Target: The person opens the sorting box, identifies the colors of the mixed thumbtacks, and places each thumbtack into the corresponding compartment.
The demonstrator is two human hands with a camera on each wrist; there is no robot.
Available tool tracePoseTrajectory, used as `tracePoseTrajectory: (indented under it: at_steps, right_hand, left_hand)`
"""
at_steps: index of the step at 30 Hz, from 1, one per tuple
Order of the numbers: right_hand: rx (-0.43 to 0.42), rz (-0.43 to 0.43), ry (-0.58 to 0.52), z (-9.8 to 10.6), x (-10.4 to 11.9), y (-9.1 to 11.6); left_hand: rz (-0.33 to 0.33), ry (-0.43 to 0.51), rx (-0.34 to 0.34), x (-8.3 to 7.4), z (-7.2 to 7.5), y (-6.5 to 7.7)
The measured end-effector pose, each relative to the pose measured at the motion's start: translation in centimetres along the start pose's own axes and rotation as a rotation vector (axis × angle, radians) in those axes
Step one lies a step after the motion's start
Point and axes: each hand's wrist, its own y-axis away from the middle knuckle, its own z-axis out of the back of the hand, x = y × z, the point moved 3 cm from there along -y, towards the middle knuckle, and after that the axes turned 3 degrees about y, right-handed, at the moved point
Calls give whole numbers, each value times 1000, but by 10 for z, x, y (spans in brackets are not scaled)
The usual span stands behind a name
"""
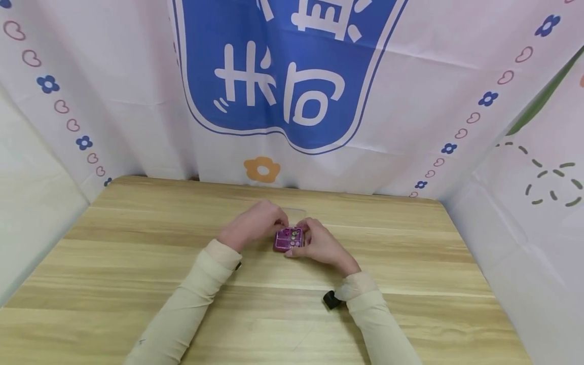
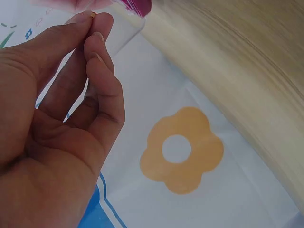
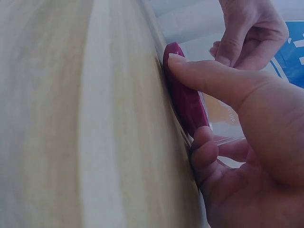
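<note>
A small magenta compartment box [image 1: 283, 245] lies on the wooden table with its clear lid [image 1: 296, 210] raised at the back. Several small pieces sit in its compartments, too small to identify. My right hand [image 1: 321, 244] holds the box's right side, the thumb along the front edge and the fingers at the back, as the right wrist view shows the box [image 3: 183, 95] between them. Above the box's back left corner is my left hand [image 1: 255, 223]. In the left wrist view its thumb and index finger pinch a tiny gold-coloured piece [image 2: 92, 15], mostly hidden by the fingertips.
The wooden table [image 1: 137, 263] reaches back to a white curtain [image 1: 219, 162] with a blue sign and an orange flower [image 1: 262, 170]. A black wrist device [image 1: 331, 300] sticks out beside the right sleeve. White cloth also hangs on both sides.
</note>
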Motion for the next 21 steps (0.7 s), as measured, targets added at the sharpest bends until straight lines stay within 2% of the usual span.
tracePoseTrajectory:
  at_steps: [6, 21]
  right_hand:
    - [5, 6, 6, 0, 1, 0]
    - [3, -9, 24, 1, 2, 1]
  left_hand:
    - [13, -19, -16, -2, -2, -4]
    - [32, -15, -21, -3, -1, -3]
